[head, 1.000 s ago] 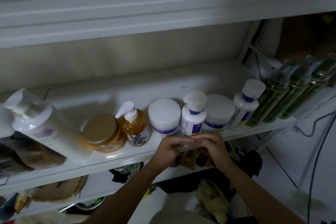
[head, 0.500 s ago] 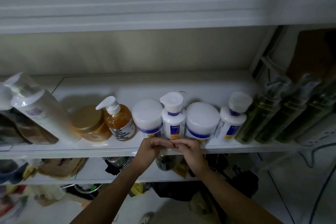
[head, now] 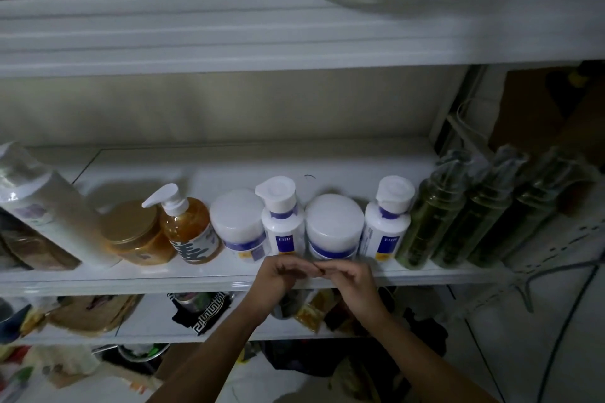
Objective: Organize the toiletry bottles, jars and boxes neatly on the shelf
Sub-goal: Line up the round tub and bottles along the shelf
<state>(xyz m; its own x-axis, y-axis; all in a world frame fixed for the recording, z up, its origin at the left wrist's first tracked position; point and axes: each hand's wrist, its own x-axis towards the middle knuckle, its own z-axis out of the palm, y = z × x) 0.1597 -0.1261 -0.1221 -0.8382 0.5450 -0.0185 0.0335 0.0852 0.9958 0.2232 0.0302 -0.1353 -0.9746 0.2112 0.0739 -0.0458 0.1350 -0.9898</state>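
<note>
Amber pump bottle, gold-lidded jar, white-and-blue jars.

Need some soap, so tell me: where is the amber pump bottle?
In the head view, the amber pump bottle stands left of centre on the shelf, between the gold-lidded jar and a white jar with a blue band.

Dim, grainy wide-angle view, edges bowed, soft shadows behind bottles, corners murky

Home storage corner, white shelf of toiletry bottles, clutter below, tiled floor
</note>
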